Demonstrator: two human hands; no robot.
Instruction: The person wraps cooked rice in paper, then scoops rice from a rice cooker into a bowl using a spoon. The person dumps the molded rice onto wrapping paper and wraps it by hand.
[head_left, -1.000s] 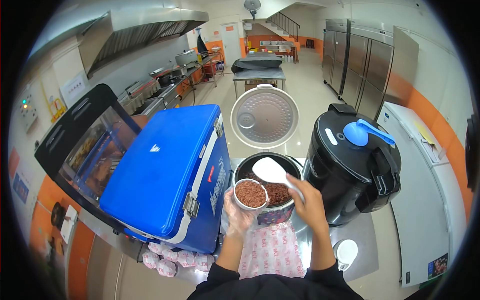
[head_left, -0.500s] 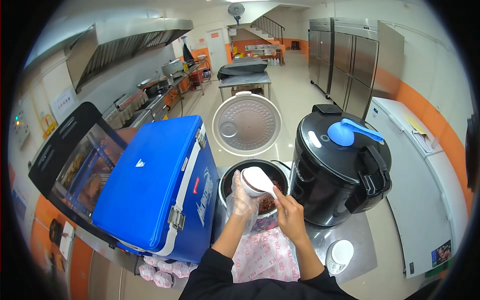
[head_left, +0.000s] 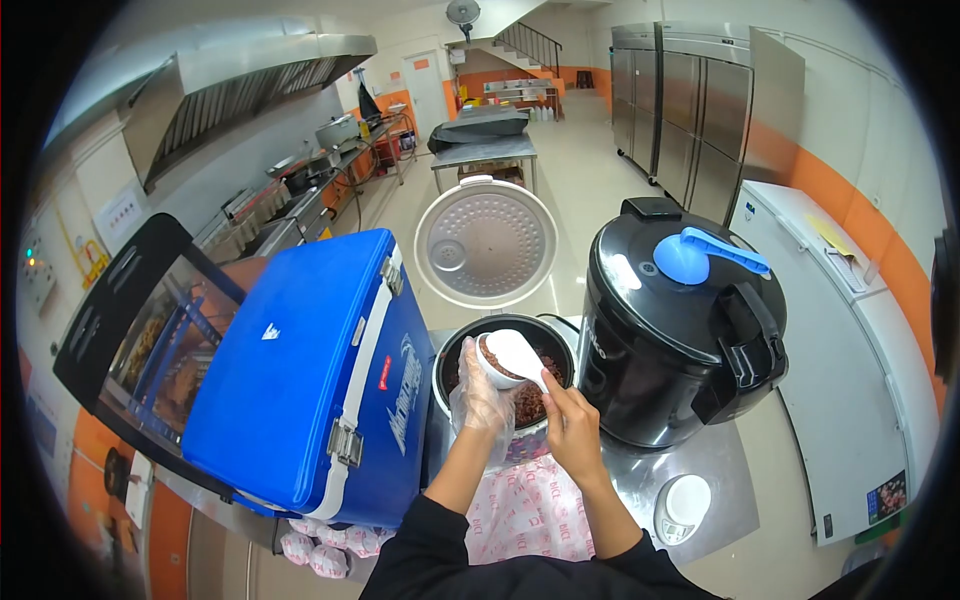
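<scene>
A: Far left: cooler (head_left: 300,370), lid shut, on the counter's left end, close to the pot. Wrapped packs (head_left: 320,545) below its front edge. Placed within reach, probably for storing portions.

B: Left hand (head_left: 480,395)?

A: Gloved in thin clear plastic, likely for food contact. Fingers curled around a small cup (head_left: 495,360), gripping it from below and tipped over the open cooker (head_left: 500,375), so spilled grains probably drop back in.

B: Cup contents?

A: Reddish-brown rice, packed to about the rim. Mostly hidden under the paddle (head_left: 515,352). Same rice in the pot beneath, darker, loose.

B: Right hand (head_left: 572,425)?

A: Bare. Fingers closed around the paddle handle, pinching it low; white blade laid flat on the cup's mouth, seemingly pressing or levelling.

B: Cooker lid (head_left: 487,243)?

A: Standing upright behind the pot, hinged open, out of the way.

B: Under the wrists?

A: Printed pink-and-white sheets (head_left: 530,510) at the counter's near edge, right before the pot.

B: Further right?

A: Black cooker (head_left: 680,340), shut, blue scoop (head_left: 700,255) resting on top. Small white scale (head_left: 683,505) near the counter's (head_left: 725,470) near-right corner.
</scene>
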